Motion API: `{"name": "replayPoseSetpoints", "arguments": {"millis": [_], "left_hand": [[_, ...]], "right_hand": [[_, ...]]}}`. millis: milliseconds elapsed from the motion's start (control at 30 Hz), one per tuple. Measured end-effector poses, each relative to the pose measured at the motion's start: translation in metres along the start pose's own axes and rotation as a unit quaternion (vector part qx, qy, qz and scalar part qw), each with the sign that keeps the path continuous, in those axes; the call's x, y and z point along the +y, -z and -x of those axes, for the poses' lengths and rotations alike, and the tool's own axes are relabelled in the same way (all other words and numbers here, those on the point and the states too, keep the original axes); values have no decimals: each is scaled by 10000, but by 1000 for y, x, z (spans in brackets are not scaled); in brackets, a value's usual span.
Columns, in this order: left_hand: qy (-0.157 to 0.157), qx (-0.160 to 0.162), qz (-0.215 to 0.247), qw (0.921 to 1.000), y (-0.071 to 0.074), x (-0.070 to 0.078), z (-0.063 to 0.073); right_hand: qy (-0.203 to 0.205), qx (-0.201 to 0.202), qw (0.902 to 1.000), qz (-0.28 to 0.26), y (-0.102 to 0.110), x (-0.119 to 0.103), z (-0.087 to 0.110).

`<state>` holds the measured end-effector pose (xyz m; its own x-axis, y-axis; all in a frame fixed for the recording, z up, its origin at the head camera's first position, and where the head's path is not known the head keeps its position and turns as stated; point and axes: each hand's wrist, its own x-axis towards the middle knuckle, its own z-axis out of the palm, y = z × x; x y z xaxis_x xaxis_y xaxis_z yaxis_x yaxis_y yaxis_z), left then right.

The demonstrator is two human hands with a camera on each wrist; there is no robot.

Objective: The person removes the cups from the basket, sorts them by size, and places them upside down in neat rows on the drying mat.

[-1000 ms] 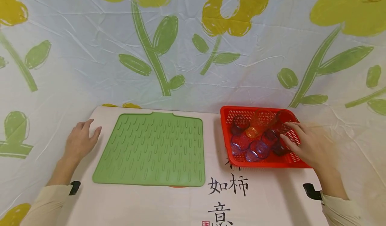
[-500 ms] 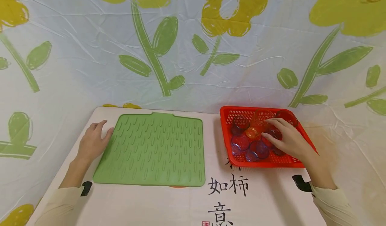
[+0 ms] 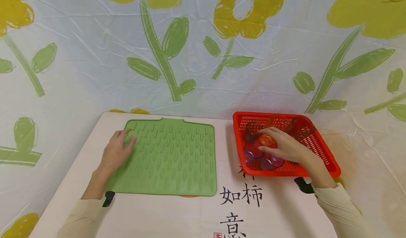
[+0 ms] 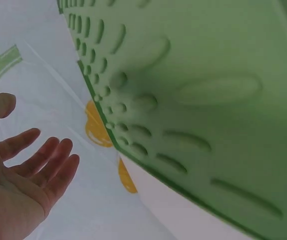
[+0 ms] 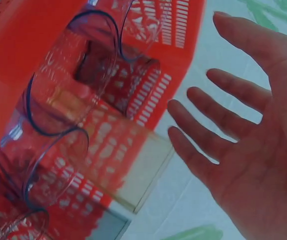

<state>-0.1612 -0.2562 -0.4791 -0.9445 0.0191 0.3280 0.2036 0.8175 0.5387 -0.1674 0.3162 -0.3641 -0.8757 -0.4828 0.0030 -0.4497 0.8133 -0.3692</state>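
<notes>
My left hand (image 3: 115, 151) hovers over the left side of a green ridged mat (image 3: 177, 153), fingers apart and holding nothing. In the left wrist view the fingers of that hand (image 4: 28, 185) are relaxed, clear of the mat. Above a red plastic basket (image 3: 321, 146) is my right hand (image 3: 287, 147), its fingers loosely bent. Several see-through glasses lie in the basket. An orange glass (image 3: 266, 140) shows near the right fingertips, a dark glass (image 3: 302, 127) lies at the back right, and a blue-rimmed glass (image 5: 91, 65) shows in the right wrist view, apart from the right hand (image 5: 253, 120).
The mat and basket sit on a table with a pale cloth (image 3: 168, 217), which bears black written characters (image 3: 241, 194). A hanging white sheet (image 3: 104, 72) with yellow flowers rises behind and on both sides.
Both hands have moved inward. The left hand has come from beside the mat to over its left part; the right hand has gone left from the basket's right side to above the middle glasses.
</notes>
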Motion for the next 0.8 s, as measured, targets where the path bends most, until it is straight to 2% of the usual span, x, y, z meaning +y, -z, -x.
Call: {"name": "replayPoseSetpoints", "arguments": {"millis": [133, 467, 667, 800], "left_hand": [[68, -83, 205, 9997, -4, 11, 1], [60, -142, 608, 9980, -18, 31, 4], [30, -253, 742, 9969, -26, 43, 4], [28, -349, 821, 9960, -30, 50, 5]], "right_hand": [[-141, -408, 9990, -109, -7, -5, -5], [-145, -1011, 9948, -44, -27, -8, -13], [-69, -1111, 9937, 155, -37, -9, -17], [-39, -1113, 9937, 95, -42, -7, -18]]}}
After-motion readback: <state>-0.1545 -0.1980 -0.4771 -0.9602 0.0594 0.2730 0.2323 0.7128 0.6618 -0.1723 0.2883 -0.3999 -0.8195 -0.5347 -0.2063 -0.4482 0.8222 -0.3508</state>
